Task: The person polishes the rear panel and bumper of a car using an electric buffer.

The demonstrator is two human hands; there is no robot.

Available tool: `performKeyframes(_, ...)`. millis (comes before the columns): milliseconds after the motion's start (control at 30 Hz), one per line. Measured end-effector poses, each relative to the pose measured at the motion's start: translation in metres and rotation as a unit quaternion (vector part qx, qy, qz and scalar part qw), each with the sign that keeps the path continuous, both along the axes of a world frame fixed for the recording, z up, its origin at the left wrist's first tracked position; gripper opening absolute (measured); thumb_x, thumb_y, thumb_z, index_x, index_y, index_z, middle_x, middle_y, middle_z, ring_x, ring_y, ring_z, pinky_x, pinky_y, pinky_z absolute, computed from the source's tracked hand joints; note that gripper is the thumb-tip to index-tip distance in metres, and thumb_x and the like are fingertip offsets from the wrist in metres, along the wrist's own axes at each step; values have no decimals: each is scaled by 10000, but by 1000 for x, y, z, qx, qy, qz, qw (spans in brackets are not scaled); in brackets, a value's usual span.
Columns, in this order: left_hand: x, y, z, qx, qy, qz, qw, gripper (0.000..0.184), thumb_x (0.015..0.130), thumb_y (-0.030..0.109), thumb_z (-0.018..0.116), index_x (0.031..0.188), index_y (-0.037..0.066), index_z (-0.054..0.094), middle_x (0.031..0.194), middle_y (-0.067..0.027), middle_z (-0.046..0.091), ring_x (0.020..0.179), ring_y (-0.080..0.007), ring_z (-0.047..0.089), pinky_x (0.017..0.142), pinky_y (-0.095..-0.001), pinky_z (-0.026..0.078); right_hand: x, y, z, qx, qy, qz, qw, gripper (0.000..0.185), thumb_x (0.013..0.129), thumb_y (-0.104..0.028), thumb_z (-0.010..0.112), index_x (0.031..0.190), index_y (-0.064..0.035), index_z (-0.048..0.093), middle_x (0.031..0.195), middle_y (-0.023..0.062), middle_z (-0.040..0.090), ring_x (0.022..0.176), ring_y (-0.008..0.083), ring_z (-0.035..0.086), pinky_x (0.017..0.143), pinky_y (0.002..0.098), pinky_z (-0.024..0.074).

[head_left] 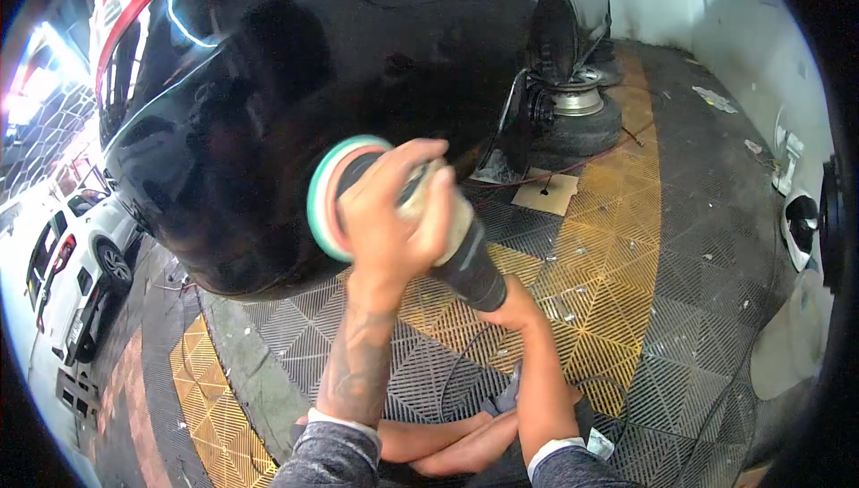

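A car polisher [465,255] with a green-and-white round pad [327,193] is held up against the glossy black car bumper [250,148]. My left hand [389,220] is wrapped over the polisher's head just behind the pad, its fingers slightly blurred. Lower and to the right, my right hand [514,305] grips the dark rear end of the body. The pad's face is turned to the bumper; whether it touches the paint I cannot tell.
A tire [577,135] with a metal wheel rim [577,94] lies beside the car's open wheel well. Cardboard [546,193] and a red hose [586,161] lie on the grey-and-yellow grid floor [582,264]. A black cable [452,363] runs near my crossed legs. A white car [80,264] stands left.
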State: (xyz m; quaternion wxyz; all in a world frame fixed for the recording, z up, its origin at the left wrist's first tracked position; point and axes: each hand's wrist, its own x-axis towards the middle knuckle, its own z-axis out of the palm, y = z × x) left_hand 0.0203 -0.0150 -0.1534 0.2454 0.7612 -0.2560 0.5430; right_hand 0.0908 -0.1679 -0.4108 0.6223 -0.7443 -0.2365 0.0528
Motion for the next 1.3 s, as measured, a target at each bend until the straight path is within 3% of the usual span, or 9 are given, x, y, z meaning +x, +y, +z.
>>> performKeyframes(167,95,-52,0,0,98,-19,995,241,817,245,733,1004,103,782,838,-194,746,781,-371,737,738,-428,581,33,-12,-43,113,30,-19,993,512,650,-183,876,1095,-2,700,986,100,754,889,218,704,858,344,538)
performKeyframes(333,138,-83,-1,38,194,-6,980,259,783,269,725,970,104,797,832,-259,723,808,-437,720,821,-501,583,23,9,-35,242,137,-23,960,328,750,36,789,1042,-31,657,862,73,703,667,180,659,618,346,525)
performKeyframes(633,46,-26,12,-2,57,-32,998,197,837,211,721,963,66,766,833,-195,741,762,-382,728,729,-442,576,0,34,-15,153,3,0,988,331,730,-72,814,1030,-8,691,917,85,724,819,217,692,772,375,548)
performKeyframes(700,3,-3,14,-19,0,-40,999,200,831,169,740,988,49,771,898,-147,767,769,-290,739,782,-377,565,-17,41,15,136,-45,-1,990,383,710,-132,862,1035,-2,707,938,91,748,877,235,705,828,388,549)
performKeyframes(833,-85,42,12,-6,-77,87,993,211,837,59,692,1027,-13,750,987,-178,756,972,-277,723,946,-393,532,-28,46,31,-11,-49,92,994,364,670,-197,850,960,0,748,939,197,769,864,282,746,808,394,560)
performKeyframes(900,-102,49,3,-113,-80,42,989,217,838,39,665,1031,-16,746,1002,-189,751,1015,-292,703,972,-407,520,-36,49,53,1,-100,63,993,385,621,-220,859,916,2,749,866,220,747,835,328,746,786,399,565)
performKeyframes(1033,-98,42,3,-180,-58,-6,982,225,832,60,682,1031,-21,746,1044,-185,745,1031,-296,693,970,-400,513,-34,41,59,-64,-141,85,984,394,616,-196,858,929,13,741,877,219,748,828,342,740,782,404,565)
performKeyframes(1100,-85,35,6,-64,-41,80,994,214,832,51,685,1024,-15,753,1031,-183,746,1011,-291,698,946,-388,514,-33,31,57,-26,-79,95,992,408,617,-195,863,931,32,736,881,209,754,821,320,741,779,400,565)
performKeyframes(1300,11,-17,9,4,-3,13,1000,204,828,140,761,990,17,753,849,-145,749,739,-270,731,718,-330,554,2,8,-1,41,30,15,999,414,600,-175,854,943,22,732,924,99,762,840,208,708,799,369,559)
